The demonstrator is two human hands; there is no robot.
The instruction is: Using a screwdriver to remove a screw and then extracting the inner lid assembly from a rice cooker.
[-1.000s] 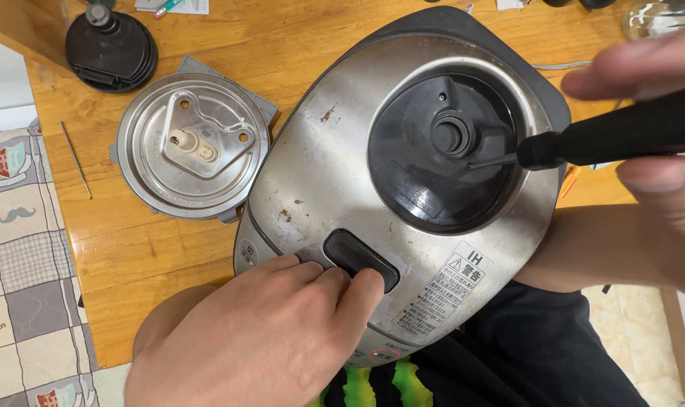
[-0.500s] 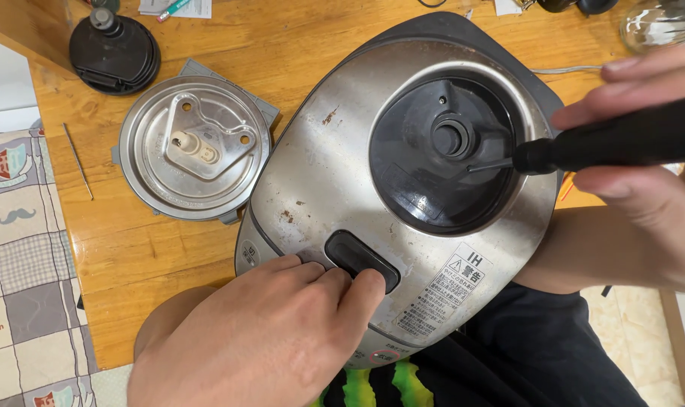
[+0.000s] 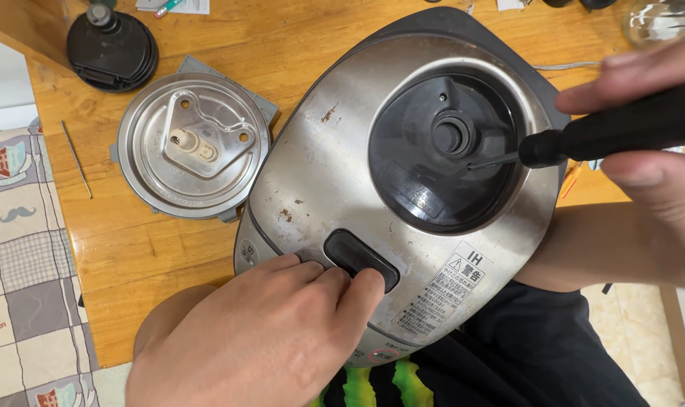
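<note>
Big silver cooker lid [image 3: 335,173] lying across the wooden table [image 3: 154,249], partly over the edge. Round black hollow [image 3: 444,151] in its top, with a small black knob [image 3: 454,136] in the middle. Left hand [image 3: 259,339] flat on the near end of the lid, fingers [image 3: 350,290] stretched out and pressing beside the dark oval button [image 3: 361,260], holding nothing. Right hand [image 3: 651,151] at the right, fingers and thumb curled tight around a black screwdriver [image 3: 621,128]. Thin metal tip [image 3: 489,160] poking into the hollow just beside the knob. Left of the lid, a round metal plate [image 3: 192,154] lying flat on a grey mat [image 3: 199,68], nearly touching the lid. Farther back, a round black cap [image 3: 112,49] near the table corner. Thin metal pin [image 3: 76,158] on the wood near the left edge. Checked cloth [image 3: 22,264] past that edge. Dark shirt [image 3: 523,354] showing below the lid.
</note>
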